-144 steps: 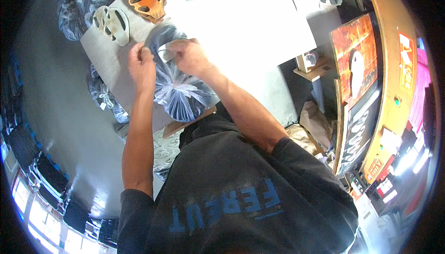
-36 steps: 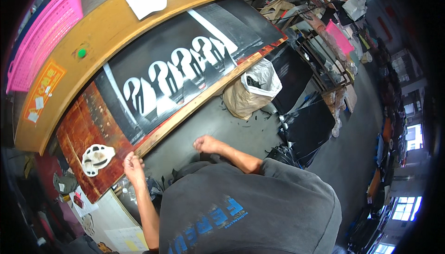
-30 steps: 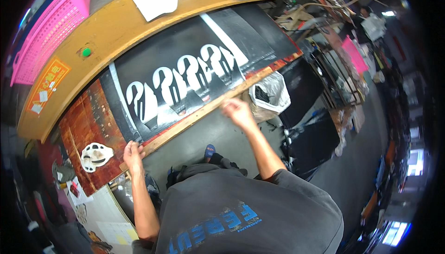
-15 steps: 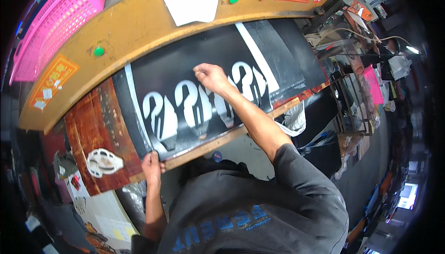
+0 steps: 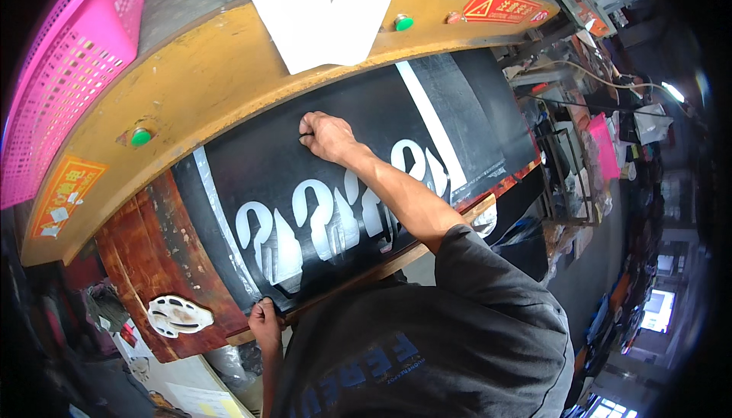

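A black sheet (image 5: 259, 155) lies before me under a yellow machine beam. Several curved, hook-like and pointed white shapes (image 5: 284, 254) show in a row along its near half; I cannot tell whether they are openings or pieces lying on it. My left hand (image 5: 264, 319) is closed on the sheet's near left corner. Over the sheet's far half is my right hand (image 5: 328, 137), its fingers pinched together. Something small and dark may be between them, too small to make out. My right forearm hides part of the row.
The yellow beam (image 5: 206, 67) spans the far side, with green buttons (image 5: 141, 137) and two white sheets (image 5: 293, 17) on it. A pink basket (image 5: 84, 59) stands far left. Left of the black sheet, a white cut-out template (image 5: 179, 316) rests on a reddish-brown board (image 5: 145, 242).
My right hand has moved away from the white shapes, toward the sheet's far side and slightly left. My left hand stays at the near left corner. The whole view has shifted.
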`<state>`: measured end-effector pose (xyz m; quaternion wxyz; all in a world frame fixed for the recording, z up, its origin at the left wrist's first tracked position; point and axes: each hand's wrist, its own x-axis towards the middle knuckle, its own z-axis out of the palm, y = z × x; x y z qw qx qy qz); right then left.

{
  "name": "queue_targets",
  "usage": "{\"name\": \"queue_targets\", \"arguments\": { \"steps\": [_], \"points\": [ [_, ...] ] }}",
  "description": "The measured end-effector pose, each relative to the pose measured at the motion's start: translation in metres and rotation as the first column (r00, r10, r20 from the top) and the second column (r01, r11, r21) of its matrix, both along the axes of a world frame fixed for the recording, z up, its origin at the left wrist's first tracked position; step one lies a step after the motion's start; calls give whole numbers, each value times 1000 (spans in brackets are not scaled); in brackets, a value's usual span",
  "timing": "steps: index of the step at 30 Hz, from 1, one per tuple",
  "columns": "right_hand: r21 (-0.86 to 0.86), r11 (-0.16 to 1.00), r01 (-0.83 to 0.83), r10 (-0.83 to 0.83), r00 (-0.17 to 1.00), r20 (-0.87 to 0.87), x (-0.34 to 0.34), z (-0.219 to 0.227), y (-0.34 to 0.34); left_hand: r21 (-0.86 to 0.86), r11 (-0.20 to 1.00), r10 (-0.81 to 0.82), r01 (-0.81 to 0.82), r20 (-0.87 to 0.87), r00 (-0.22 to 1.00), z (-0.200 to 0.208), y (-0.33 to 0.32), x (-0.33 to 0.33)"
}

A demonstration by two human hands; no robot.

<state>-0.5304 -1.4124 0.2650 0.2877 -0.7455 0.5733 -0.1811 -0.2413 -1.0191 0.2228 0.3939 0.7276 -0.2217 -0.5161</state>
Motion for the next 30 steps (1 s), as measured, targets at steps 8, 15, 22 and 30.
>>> {"name": "queue_targets", "arguments": {
  "steps": [8,15,22,30],
  "points": [
    [447,894,-27,-369,520,770,-86,37,78,-68,998,0,5,76,997,-2,-3,1],
    [428,705,565,-674,349,651,-297,88,176,-4,998,58,-59,251,966,-9,-5,5],
    [-194,419,887,-297,336,894,-440,136,270,48,997,39,-57,312,949,1,-12,7],
    [25,807,590,-567,763,309,-351,24,271,9,998,59,-65,290,955,-4,-10,10]
  ]
}}
